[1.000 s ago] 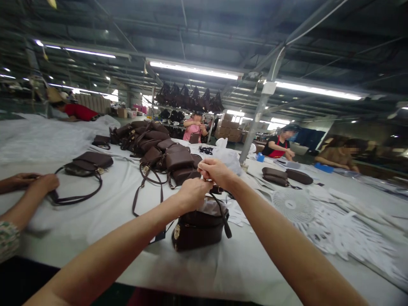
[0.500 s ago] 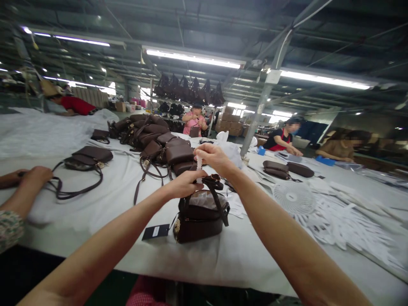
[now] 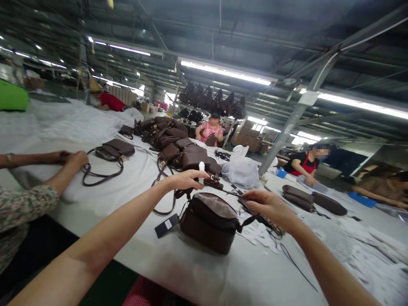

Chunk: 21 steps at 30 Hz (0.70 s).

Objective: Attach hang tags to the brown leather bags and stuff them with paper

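A dark brown handbag (image 3: 207, 229) stands on the white-covered table, its top unzipped and pale lining paper showing inside. My left hand (image 3: 188, 179) is closed above it, pinching the bag's strap by the buckle, with a white ridged strip (image 3: 202, 166) sticking up from the fingers. To the right of the bag, my right hand (image 3: 270, 207) is closed on a thin dark length of the strap, which runs across from the buckle. A black hang tag (image 3: 167, 225) lies at the bag's left side.
Several brown bags are heaped (image 3: 168, 136) behind. A co-worker's hands (image 3: 75, 159) are at the left, near another bag (image 3: 115, 148). Dark cords (image 3: 290, 250) and white cut pieces (image 3: 360, 255) spread over the right side. Two brown pouches (image 3: 298, 197) lie beyond, below a slanted post (image 3: 288, 127).
My right hand has left the white strip and moved right and down, drawing the strap out. My left hand keeps hold by the buckle. The bag has turned, and the view has swung left.
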Each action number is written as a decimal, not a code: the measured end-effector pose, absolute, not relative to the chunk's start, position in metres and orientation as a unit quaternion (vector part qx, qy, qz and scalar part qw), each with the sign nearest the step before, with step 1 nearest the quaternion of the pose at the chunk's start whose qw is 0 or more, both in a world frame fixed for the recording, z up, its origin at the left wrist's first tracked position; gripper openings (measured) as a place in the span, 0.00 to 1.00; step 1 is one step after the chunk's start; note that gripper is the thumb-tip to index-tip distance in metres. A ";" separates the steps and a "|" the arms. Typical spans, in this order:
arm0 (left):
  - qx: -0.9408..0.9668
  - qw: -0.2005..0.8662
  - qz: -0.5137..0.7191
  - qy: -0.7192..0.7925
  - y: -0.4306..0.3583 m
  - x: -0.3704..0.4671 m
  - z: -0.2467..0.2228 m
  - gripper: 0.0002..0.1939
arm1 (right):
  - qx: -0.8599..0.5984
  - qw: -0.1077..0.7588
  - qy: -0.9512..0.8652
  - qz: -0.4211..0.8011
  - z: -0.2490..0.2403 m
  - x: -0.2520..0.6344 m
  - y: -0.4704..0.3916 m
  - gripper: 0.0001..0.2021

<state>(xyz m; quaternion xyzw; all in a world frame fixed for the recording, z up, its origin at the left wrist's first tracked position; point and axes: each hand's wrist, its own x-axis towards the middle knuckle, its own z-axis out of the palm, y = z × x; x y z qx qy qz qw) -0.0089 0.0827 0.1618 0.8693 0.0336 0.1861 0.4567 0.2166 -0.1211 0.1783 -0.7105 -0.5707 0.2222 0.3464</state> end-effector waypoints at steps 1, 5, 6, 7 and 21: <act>0.875 0.446 0.187 0.029 0.083 -0.009 0.159 0.20 | -0.721 0.341 -0.569 0.201 0.182 0.224 -0.121 0.14; 0.890 0.408 0.202 0.033 0.076 -0.002 0.154 0.19 | -0.745 0.265 -0.609 0.060 0.171 0.222 -0.113 0.32; 0.892 0.402 0.206 0.030 0.074 0.001 0.153 0.21 | -0.734 0.248 -0.633 0.000 0.164 0.213 -0.110 0.39; 0.895 0.394 0.208 0.021 0.071 0.004 0.154 0.25 | -0.714 0.230 -0.659 -0.062 0.158 0.203 -0.107 0.46; 0.917 0.095 0.379 0.077 0.007 0.000 0.139 0.17 | -0.781 0.272 -0.533 0.179 0.170 0.178 -0.083 0.03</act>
